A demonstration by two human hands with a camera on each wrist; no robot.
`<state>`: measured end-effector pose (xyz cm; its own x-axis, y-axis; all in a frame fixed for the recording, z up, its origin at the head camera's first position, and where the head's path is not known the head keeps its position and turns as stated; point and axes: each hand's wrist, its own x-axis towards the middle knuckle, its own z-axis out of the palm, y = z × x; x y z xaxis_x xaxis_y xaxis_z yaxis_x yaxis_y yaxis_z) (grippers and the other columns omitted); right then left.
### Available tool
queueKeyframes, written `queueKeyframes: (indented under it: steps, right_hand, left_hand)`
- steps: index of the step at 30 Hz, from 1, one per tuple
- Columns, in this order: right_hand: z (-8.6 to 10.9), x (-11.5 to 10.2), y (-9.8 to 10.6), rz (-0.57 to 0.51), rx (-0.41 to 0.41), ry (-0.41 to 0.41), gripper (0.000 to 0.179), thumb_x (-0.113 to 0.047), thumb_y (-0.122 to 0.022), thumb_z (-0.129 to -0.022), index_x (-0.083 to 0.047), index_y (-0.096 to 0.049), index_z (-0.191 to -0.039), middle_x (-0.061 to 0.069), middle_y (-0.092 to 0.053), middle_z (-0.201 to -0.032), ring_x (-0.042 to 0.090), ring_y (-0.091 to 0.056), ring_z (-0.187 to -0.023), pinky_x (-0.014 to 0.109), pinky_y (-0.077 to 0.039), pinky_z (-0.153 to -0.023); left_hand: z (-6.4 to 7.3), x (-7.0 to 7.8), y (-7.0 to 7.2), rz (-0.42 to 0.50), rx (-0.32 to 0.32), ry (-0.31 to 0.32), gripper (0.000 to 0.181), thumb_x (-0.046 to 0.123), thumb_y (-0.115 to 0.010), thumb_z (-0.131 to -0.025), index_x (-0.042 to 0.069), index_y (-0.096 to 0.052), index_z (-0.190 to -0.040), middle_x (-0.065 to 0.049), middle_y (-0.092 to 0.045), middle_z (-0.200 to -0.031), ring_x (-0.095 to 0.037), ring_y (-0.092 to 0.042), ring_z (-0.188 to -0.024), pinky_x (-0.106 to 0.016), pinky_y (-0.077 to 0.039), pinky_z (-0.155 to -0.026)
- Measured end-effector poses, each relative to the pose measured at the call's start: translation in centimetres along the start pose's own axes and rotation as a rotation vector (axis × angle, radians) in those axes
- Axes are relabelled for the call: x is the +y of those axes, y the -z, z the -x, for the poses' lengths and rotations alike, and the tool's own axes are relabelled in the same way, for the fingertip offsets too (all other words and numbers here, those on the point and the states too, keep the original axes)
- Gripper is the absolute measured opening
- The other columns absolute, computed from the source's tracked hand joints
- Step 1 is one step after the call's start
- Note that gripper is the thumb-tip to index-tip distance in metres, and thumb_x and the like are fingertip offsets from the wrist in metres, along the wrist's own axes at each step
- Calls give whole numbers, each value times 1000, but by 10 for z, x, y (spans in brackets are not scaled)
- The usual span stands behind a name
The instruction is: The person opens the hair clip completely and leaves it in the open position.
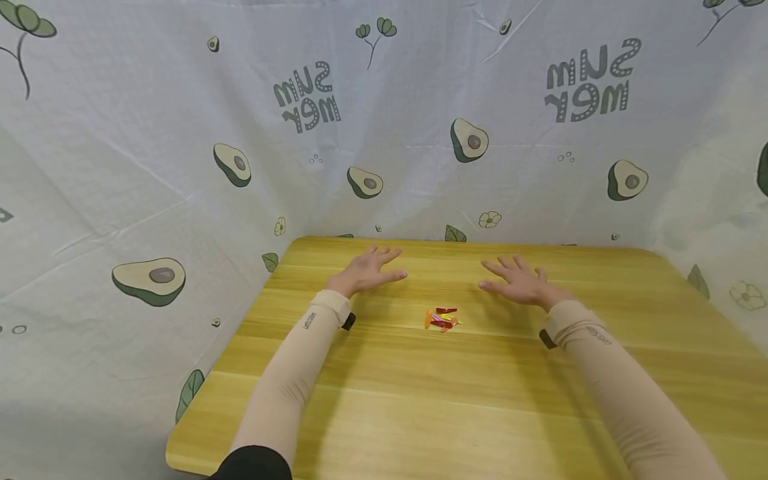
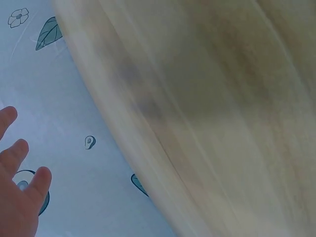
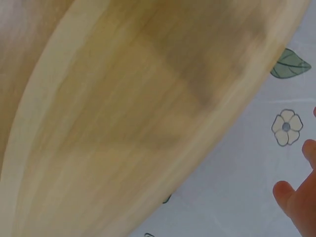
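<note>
In the head view a small cluster of slim, shiny pieces in red, orange, yellow and purple lies on the wooden table. They resemble small hair clips, though their exact kind is too small to tell. To the left of the cluster and farther back is my left hand, its fingers spread and holding nothing. My right hand is on the other side, also with fingers spread and nothing held. Both hands appear raised over the tabletop. Only parts of the left hand and right hand show in the wrist views.
A pale cloth printed with avocados, leaves and mirrored lettering hangs behind the table and along its left side. The table's rounded back corners and left edge are visible. Each wrist carries a small dark device below the sleeve cuff.
</note>
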<state>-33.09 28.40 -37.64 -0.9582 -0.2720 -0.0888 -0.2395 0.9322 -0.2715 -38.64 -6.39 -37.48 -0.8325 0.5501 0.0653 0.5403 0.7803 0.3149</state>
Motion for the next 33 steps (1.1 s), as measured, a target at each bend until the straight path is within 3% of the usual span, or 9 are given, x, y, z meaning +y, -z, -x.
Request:
queueKeyframes:
  steps: [7, 13, 24, 29, 33]
  right_hand:
    - [1, -7, -5, -37, 6, 36, 72, -65, -31, -84, -25, -16, -143, 18, -2, -148, 46, 9, -131, 73, 4, -88]
    - [1, -18, -10, -86, 4, 95, 71, -64, -34, -84, -28, -16, -142, 16, -5, -148, 43, 7, -132, 72, 0, -90]
    - [-4, -33, -18, -106, 39, 131, 70, -64, -40, -82, -29, -23, -141, 15, -14, -147, 42, -4, -132, 72, -6, -89]
    - [-4, -37, -22, -159, 34, 148, 65, -57, -44, -84, -28, -27, -139, 16, -20, -144, 43, -11, -130, 72, -9, -89]
    - [-2, -41, -24, -241, 9, 177, 65, -55, -46, -84, -26, -29, -139, 17, -25, -141, 41, -20, -128, 67, -19, -92]
  left_hand:
    - [4, 0, -9, 50, -3, -15, 72, 74, -33, -76, 40, -20, -138, 2, -23, -147, -25, -13, -136, -53, -20, -104]
    - [4, 4, -19, 85, -4, -106, 73, 68, -40, -79, 30, -26, -139, 4, -31, -143, -17, -27, -131, -38, -22, -107]
    - [3, 15, -26, 179, 16, -192, 67, 57, -50, -81, 21, -36, -136, 4, -38, -138, -13, -33, -128, -33, -28, -104]
    - [2, 18, -33, 198, 6, -197, 59, 52, -52, -82, 21, -42, -132, 3, -42, -136, -14, -36, -126, -32, -30, -103]
    - [3, 20, -38, 231, -2, -183, 57, 50, -54, -83, 20, -44, -130, 3, -44, -134, -14, -38, -124, -34, -32, -102]
